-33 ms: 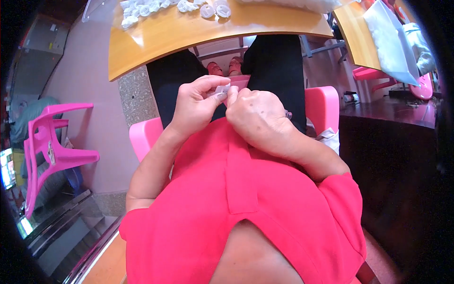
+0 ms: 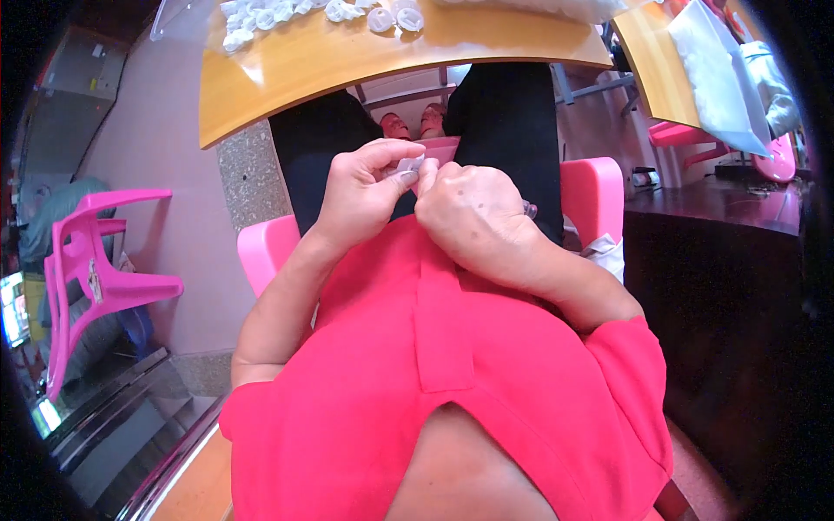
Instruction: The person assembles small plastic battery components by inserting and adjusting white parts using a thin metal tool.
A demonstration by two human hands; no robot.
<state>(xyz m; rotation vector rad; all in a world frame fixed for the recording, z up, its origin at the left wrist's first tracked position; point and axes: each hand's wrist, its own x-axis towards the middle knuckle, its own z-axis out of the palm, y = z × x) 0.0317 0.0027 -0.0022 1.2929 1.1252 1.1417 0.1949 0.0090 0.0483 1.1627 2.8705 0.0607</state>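
Between the two hands, just above the lap, a small pale piece (image 2: 408,168) is pinched. The left hand (image 2: 365,187) has thumb and forefinger closed together on its left side, and the right hand (image 2: 473,217) curls in against it from the right, its fingertips hidden, so how it grips cannot be told. The piece is too small to make out further. Both hands touch each other over the front of a red shirt (image 2: 417,365). Beyond them lie black trousers (image 2: 508,113) and a pink chair (image 2: 591,195) under the person. Farther off, a yellow table (image 2: 365,61) carries a scatter of small white round parts (image 2: 287,13) near its far edge. Well to the left, a second pink chair (image 2: 95,269) stands on its own. At far right, a clear bag of white material (image 2: 712,78) rests on another yellow tabletop.
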